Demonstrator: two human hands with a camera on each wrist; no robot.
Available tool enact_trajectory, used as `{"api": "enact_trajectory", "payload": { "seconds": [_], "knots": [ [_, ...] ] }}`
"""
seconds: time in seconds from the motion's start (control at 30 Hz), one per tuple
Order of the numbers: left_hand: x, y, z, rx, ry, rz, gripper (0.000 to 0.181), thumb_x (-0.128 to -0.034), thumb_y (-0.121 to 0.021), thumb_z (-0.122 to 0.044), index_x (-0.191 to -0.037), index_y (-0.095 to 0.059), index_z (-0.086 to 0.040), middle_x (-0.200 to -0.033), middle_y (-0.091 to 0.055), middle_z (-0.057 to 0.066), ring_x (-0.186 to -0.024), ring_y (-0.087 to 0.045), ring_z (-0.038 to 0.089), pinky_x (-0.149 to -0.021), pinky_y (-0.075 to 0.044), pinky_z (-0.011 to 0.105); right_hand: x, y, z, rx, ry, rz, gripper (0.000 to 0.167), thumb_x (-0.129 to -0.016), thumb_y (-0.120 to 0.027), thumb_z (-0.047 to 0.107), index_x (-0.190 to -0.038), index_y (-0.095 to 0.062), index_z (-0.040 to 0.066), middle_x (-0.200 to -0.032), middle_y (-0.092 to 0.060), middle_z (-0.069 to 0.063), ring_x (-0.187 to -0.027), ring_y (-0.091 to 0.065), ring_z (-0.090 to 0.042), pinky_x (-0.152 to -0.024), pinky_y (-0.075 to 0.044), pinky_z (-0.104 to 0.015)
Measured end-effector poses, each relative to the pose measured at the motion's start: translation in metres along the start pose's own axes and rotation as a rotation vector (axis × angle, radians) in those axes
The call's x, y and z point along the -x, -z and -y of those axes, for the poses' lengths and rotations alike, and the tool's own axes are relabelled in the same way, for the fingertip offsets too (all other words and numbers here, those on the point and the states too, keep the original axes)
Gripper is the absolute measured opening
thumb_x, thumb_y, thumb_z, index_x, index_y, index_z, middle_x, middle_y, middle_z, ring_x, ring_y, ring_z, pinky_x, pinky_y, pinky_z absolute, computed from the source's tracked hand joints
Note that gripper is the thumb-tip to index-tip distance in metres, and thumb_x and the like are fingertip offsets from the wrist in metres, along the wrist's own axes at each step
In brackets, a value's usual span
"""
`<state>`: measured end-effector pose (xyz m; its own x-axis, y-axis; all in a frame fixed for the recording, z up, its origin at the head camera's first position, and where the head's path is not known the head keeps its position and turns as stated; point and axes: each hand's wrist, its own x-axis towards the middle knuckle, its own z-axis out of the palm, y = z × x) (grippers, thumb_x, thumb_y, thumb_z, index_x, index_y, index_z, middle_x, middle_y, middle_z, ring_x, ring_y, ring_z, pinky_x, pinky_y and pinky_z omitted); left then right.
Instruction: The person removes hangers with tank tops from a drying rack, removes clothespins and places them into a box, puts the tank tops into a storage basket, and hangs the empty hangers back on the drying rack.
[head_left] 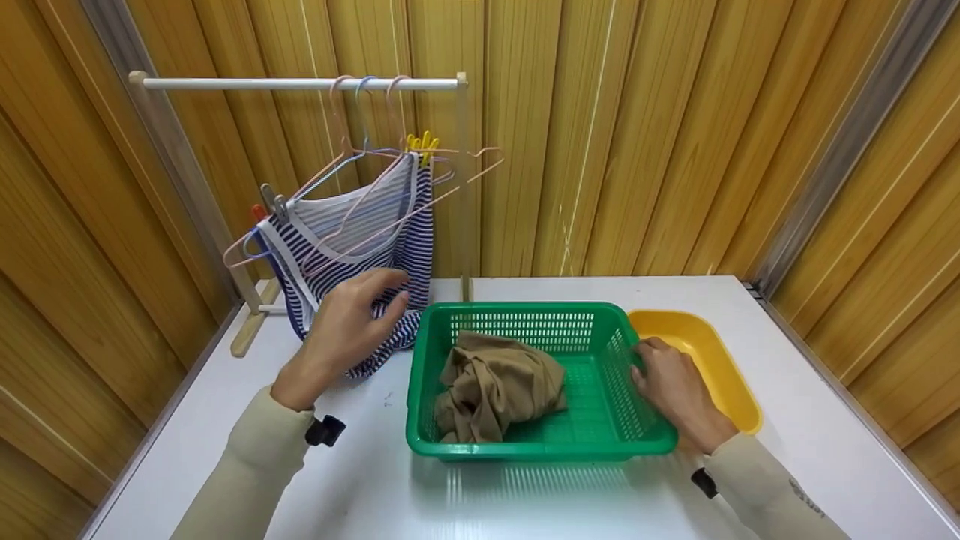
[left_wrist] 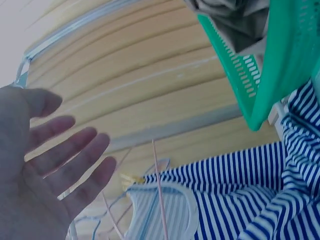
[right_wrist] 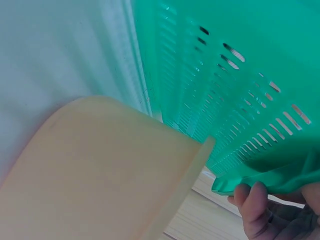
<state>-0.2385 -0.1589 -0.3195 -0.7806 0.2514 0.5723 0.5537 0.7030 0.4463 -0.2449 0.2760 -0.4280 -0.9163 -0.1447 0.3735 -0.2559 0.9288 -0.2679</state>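
My left hand (head_left: 349, 326) is held up in front of a navy-and-white striped shirt (head_left: 409, 232), with nothing between its loosely bent fingers. The left wrist view shows the same hand (left_wrist: 60, 155) with its fingers spread, apart from the shirt (left_wrist: 240, 200). My right hand (head_left: 675, 382) grips the right rim of a green plastic basket (head_left: 540, 450). In the right wrist view, its fingers (right_wrist: 255, 202) curl under the rim. A crumpled brown cloth (head_left: 502, 386) lies in the basket's left part.
The shirt hangs from a wooden drying rack (head_left: 300, 84) at the left, among pink and blue wire hangers (head_left: 360, 112). Yellow clothespins (head_left: 424, 142) and a grey clothespin (head_left: 270, 199) sit at its shoulders. A yellow basin (head_left: 739, 382) stands right of the basket on the white table (head_left: 360, 480).
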Motion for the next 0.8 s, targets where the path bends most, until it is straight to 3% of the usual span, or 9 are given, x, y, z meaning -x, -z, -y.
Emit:
{"api": "enact_trajectory", "payload": {
  "seconds": [0.1, 0.27, 0.57, 0.7, 0.8],
  "knots": [
    [-0.001, 0.014, 0.009, 0.011, 0.018, -0.111, 0.027, -0.0978, -0.059, -0.019, -0.122, -0.066, -0.008, -0.121, -0.069, 0.009, -0.114, -0.064, 0.025, -0.1, -0.05, 0.043, 0.0, 0.0, 0.0, 0.002, -0.002, 0.0, 0.03, -0.09, -0.069, 0.007, -0.114, -0.065, -0.01, -0.106, -0.067, -0.025, -0.085, -0.069, -0.034, -0.078, -0.056, -0.053],
    [0.0, 0.032, 0.018, 0.026, 0.057, -0.197, 0.031, -0.0988, -0.057, -0.019, -0.126, -0.062, -0.005, -0.125, -0.066, 0.013, -0.12, -0.061, 0.03, -0.103, -0.048, 0.047, 0.001, -0.001, 0.0, 0.008, 0.001, -0.01, 0.029, -0.09, -0.069, 0.007, -0.113, -0.065, -0.01, -0.104, -0.068, -0.024, -0.082, -0.069, -0.032, -0.078, -0.056, -0.053],
    [-0.006, 0.062, 0.031, -0.047, 0.002, -0.404, 0.036, -0.0952, -0.06, -0.012, -0.129, -0.058, -0.002, -0.129, -0.063, 0.016, -0.123, -0.057, 0.031, -0.107, -0.044, 0.048, 0.002, -0.005, -0.001, 0.059, 0.046, -0.066, 0.027, -0.086, -0.072, 0.007, -0.106, -0.067, -0.011, -0.097, -0.068, -0.023, -0.078, -0.069, -0.032, -0.074, -0.058, -0.051],
    [-0.011, 0.073, 0.04, -0.068, 0.062, -0.458, 0.041, -0.0956, -0.058, -0.013, -0.135, -0.052, -0.002, -0.135, -0.058, 0.018, -0.128, -0.052, 0.034, -0.11, -0.04, 0.05, 0.002, -0.005, -0.001, 0.057, 0.041, -0.057, 0.027, -0.086, -0.072, 0.007, -0.107, -0.067, -0.011, -0.099, -0.068, -0.023, -0.079, -0.069, -0.033, -0.075, -0.057, -0.051],
    [-0.012, 0.081, 0.046, -0.075, 0.146, -0.443, 0.047, -0.0968, -0.056, -0.018, -0.141, -0.048, -0.005, -0.141, -0.053, 0.019, -0.132, -0.049, 0.037, -0.11, -0.039, 0.053, 0.001, -0.004, 0.0, 0.05, 0.027, -0.044, 0.028, -0.087, -0.071, 0.007, -0.108, -0.067, -0.01, -0.1, -0.068, -0.023, -0.079, -0.068, -0.031, -0.076, -0.057, -0.052]
  ]
}}
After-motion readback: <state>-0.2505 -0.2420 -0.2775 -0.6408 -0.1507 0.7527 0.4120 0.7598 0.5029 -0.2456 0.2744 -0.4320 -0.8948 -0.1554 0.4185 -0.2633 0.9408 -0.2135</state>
